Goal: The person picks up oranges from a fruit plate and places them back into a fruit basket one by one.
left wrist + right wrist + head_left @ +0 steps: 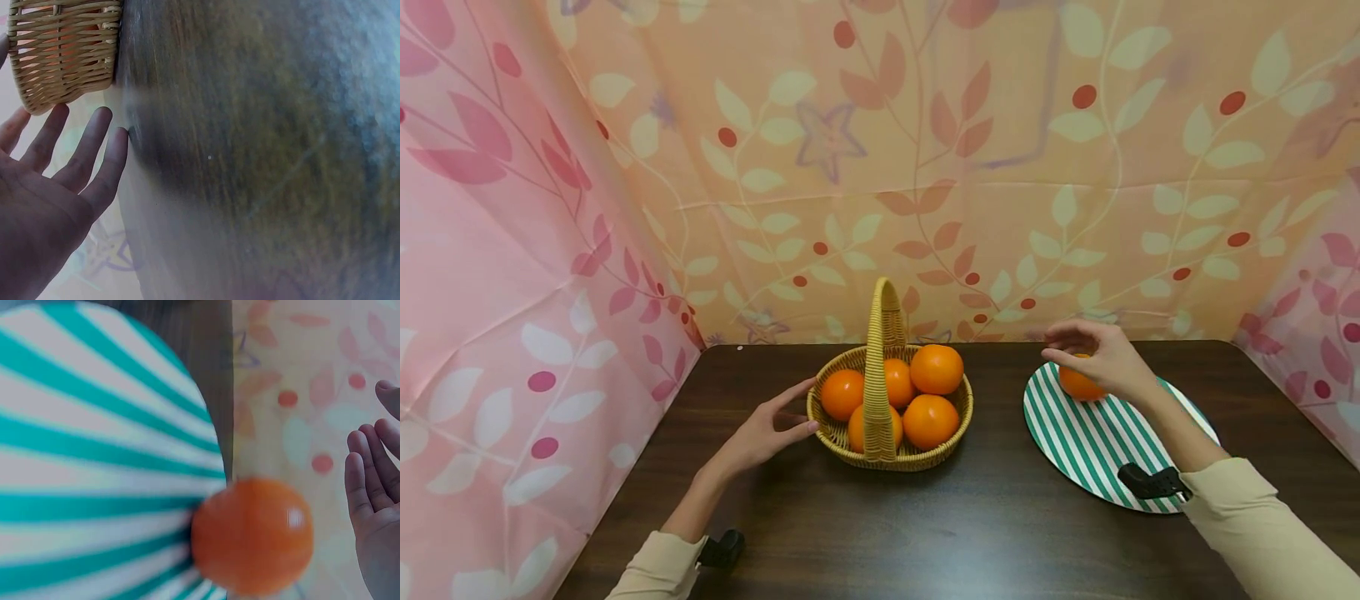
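Note:
A yellow wicker basket [891, 458] with a tall handle stands mid-table, holding several oranges [931, 422]. At its left side is my left hand [767, 429], fingers spread and relaxed, with fingertips at the rim. In the left wrist view those fingers reach toward the basket wall [65, 56]. My right hand [1101, 354] is raised over a single orange [1078, 382] on a green-and-white striped round mat [1097, 450]. The right wrist view shows that orange [253, 537] apart from the right hand [381, 494], whose fingers are extended and hold nothing.
The dark wooden table [880, 533] runs back to a flowered cloth [925, 167], with pink cloth [512, 292] at the left. A black wrist device [722, 550] sits at the left cuff, another black device [1150, 482] at the right.

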`<state>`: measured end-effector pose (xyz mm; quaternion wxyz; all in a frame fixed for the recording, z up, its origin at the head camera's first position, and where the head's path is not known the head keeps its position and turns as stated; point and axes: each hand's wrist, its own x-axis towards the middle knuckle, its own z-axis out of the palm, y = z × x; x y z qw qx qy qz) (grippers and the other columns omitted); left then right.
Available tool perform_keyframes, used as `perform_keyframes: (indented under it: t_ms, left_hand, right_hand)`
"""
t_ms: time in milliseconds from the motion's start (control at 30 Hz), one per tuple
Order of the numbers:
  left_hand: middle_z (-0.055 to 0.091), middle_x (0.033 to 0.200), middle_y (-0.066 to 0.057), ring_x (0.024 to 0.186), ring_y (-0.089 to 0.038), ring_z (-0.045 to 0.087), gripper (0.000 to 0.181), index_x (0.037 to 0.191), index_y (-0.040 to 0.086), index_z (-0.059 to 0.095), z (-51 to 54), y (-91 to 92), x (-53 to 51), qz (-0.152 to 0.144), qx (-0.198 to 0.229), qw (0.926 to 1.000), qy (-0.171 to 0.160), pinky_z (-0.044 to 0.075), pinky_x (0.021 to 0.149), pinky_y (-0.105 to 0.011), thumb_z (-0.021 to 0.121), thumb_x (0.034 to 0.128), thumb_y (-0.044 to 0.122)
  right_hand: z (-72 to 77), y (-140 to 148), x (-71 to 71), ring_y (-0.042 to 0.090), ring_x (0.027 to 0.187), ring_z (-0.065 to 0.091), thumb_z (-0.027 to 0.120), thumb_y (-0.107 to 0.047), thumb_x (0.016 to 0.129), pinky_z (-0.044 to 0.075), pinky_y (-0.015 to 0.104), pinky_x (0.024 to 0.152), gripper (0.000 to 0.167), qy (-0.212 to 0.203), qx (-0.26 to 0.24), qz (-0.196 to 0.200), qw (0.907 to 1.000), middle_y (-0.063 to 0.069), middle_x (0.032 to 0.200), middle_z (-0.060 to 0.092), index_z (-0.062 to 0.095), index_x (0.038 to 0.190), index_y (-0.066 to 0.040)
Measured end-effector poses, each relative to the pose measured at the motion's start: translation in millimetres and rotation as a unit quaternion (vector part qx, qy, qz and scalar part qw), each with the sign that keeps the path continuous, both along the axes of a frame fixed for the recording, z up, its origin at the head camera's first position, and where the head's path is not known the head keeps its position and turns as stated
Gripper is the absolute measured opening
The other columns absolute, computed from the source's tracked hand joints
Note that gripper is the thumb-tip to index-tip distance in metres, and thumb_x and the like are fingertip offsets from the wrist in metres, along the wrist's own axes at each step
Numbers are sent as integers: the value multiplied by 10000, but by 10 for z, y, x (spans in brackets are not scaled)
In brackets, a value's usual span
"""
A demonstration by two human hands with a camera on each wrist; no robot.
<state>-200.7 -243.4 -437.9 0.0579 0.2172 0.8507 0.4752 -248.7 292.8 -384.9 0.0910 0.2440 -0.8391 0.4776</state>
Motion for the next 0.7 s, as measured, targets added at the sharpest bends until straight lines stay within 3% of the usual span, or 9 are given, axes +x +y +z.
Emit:
perform_keyframes:
  t_ms: [367, 567, 700]
  left_hand:
    - [359, 1583, -186, 1139, -372, 643, 709, 1585, 138, 376, 13, 1, 4, -7, -35, 10000, -32, 507, 952, -526, 725, 975, 228]
    - [367, 1582, -169, 1144, -369, 641, 712, 1585, 152, 380, 13, 4, 1, 47, -98, 9999, -40, 499, 963, -528, 730, 971, 239]
    - [373, 1573, -190, 1132, -378, 645, 705, 1577, 121, 387, 22, 1, -5, 36, -144, 9999, 53, 503, 952, -543, 730, 971, 232]
  right_hand:
    - [-4, 582, 154, 85, 902, 679, 740, -56, 943, 524, 143, 780, 282, -107, 171, -874, 9960, 41, 1090, 689, 675, 1202, 33]
    - [-96, 795, 173, 12, 937, 638, 745, -74, 943, 496, 105, 797, 388, -60, 414, -824, 9957, -39, 1145, 623, 605, 1282, 55]
    - [-169, 850, 161, -12, 1028, 578, 757, -90, 938, 468, 89, 832, 510, -151, 584, -710, 9957, 60, 1260, 580, 531, 1371, 58]
